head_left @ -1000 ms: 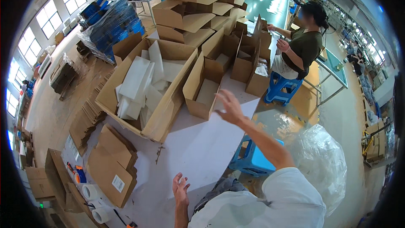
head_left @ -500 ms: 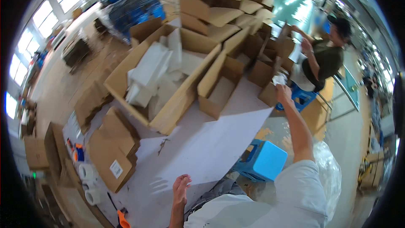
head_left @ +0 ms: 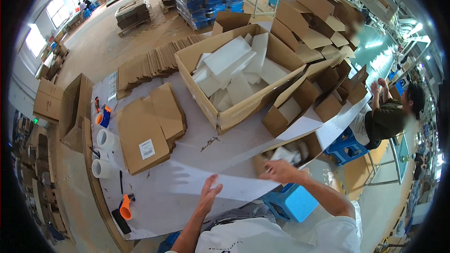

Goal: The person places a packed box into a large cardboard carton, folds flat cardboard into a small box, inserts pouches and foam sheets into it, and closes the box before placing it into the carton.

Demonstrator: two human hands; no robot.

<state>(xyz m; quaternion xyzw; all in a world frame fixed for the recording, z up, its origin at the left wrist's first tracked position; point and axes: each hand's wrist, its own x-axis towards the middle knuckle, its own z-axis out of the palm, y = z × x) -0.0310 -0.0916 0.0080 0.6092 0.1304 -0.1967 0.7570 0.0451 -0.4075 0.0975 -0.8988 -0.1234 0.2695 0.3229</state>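
Right hand (head_left: 285,172) at the near left side of a small open box (head_left: 311,143); fingers curled. Blur there: cannot tell whether they pinch the cardboard or only touch it. Left hand (head_left: 211,194) is loosely open over the table (head_left: 225,157), nothing in it, apart from the box. Box is at the table's near right edge, a blue stool (head_left: 300,202) below; white contents (head_left: 282,154) too unclear to identify. Cannot tell if the base sits flat.

Judgement on handling: one-sided hold could twist thin walls or tip the box over the edge. Better to bring the left hand to the opposite wall, keep the opening upward, and keep the base well supported on the table. Light pressure, since squeezing would likely bow the cardboard.
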